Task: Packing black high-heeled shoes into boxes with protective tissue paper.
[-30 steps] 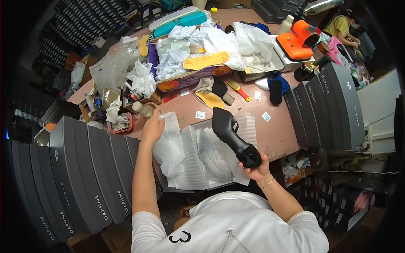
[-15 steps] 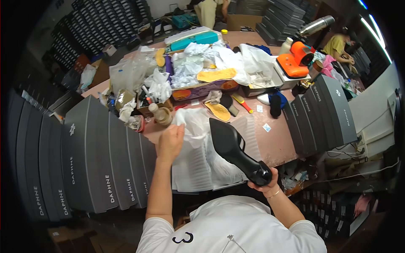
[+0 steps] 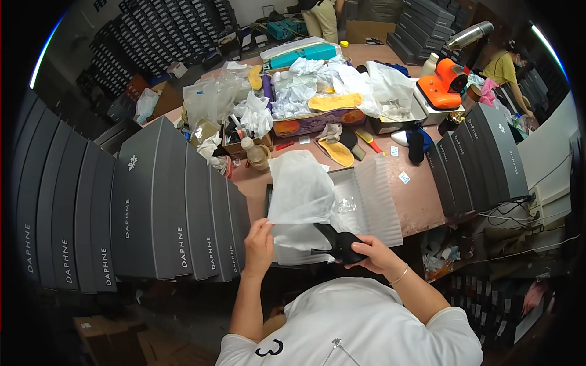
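Note:
My left hand (image 3: 259,247) pinches the edge of a thin white bag (image 3: 302,195), which spreads out in front of me. In my right hand (image 3: 373,255) is a black shoe (image 3: 347,246), gripped at its heel end. The front of the shoe lies behind or within the white bag and is hidden, so I cannot tell which. Below them sits an open shoebox (image 3: 343,175) lined with ribbed translucent wrapping (image 3: 377,198), with crumpled clear plastic (image 3: 347,205) inside.
Dark grey shoeboxes (image 3: 143,213) stand in a row at left, and more (image 3: 488,161) at right. Beyond lie yellow insoles (image 3: 334,152), a red-tipped brush (image 3: 368,141), a bottle (image 3: 255,154), a carton of crumpled paper (image 3: 317,122) and an orange device (image 3: 441,88). A person (image 3: 503,70) works far right.
The shoe has turned and come down, its front now covered by the white bag. My left hand has drawn the bag up and toward me. The view has shifted slightly.

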